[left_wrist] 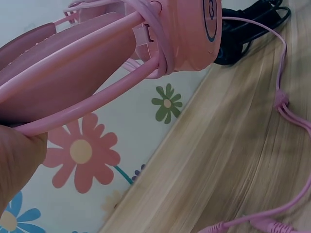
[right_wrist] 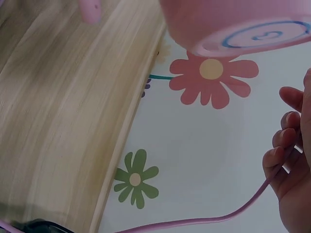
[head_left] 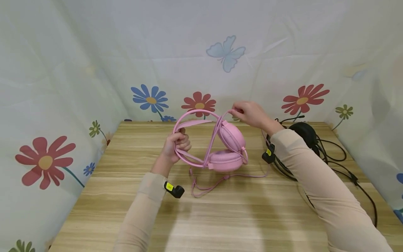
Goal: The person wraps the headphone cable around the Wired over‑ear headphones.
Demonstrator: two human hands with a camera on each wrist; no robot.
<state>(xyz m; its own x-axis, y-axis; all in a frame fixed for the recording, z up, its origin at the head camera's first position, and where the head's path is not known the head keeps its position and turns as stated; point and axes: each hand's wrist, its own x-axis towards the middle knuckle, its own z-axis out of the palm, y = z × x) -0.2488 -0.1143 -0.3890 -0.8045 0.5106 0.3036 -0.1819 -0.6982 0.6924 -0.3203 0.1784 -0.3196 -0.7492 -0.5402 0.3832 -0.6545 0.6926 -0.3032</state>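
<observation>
A pair of pink headphones [head_left: 232, 136] is held up above the wooden table, its ear cups facing right. My left hand [head_left: 176, 145] grips the headband at its left end, fingers curled round it. Pink cable [head_left: 211, 141] winds round both sides of the headband beside the ear cups. Beyond the upper ear cup, my right hand [head_left: 249, 113] holds a stretch of this cable. In the right wrist view the cord [right_wrist: 194, 222] runs out from under the curled fingers [right_wrist: 284, 138]. A loose length with a slider [head_left: 226, 177] hangs below the headphones.
Black headphones [head_left: 303, 133] with a tangle of black cable [head_left: 338, 162] lie at the table's right side, partly behind my right forearm. A flower-printed cloth [head_left: 176, 70] surrounds the wooden table [head_left: 214, 217] at the back and sides.
</observation>
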